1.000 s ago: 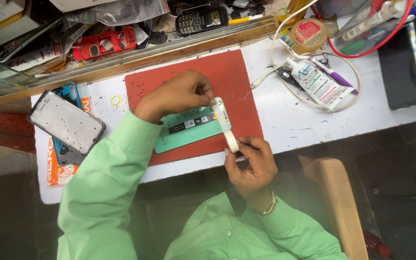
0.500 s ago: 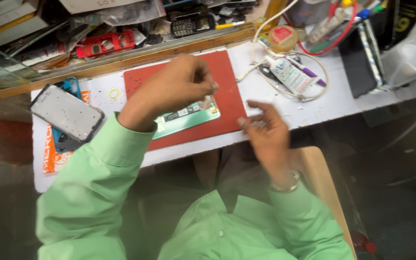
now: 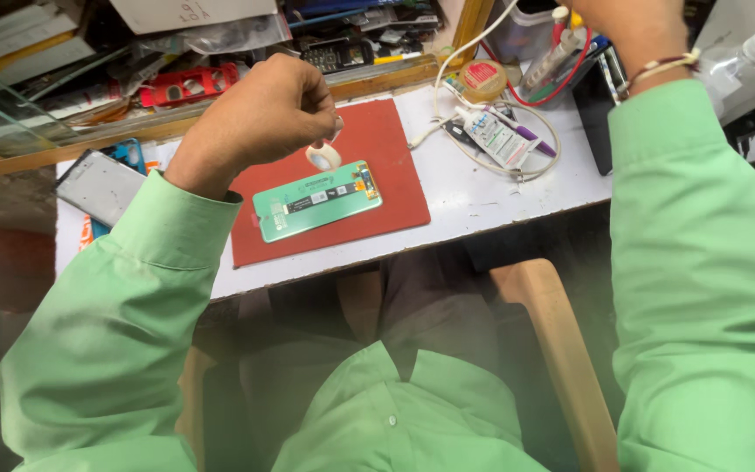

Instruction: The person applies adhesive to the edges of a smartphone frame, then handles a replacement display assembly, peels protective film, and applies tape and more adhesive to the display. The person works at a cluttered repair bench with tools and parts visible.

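A green phone panel (image 3: 316,201) lies flat on a red work mat (image 3: 386,144) on the white bench. My left hand (image 3: 259,114) hovers just above the panel's far edge, fingers closed, pinching a small white tape roll (image 3: 323,156) that hangs below the fingertips. My right hand (image 3: 626,26) is raised to the far right among items at the back of the bench. Only its wrist, with a thread band, and the back of the hand show. Its fingers are cut off by the top edge.
A dark phone (image 3: 100,185) lies at the bench's left end. A glue tube (image 3: 495,137), a round tin (image 3: 482,79) and a looped white cable (image 3: 530,170) sit right of the mat. Cluttered shelves run along the back. A wooden chair arm (image 3: 557,350) is below the bench.
My right hand let go of the white strip near the mat's front edge and rose to the far right back. My left hand lifted off the panel with the tape roll.
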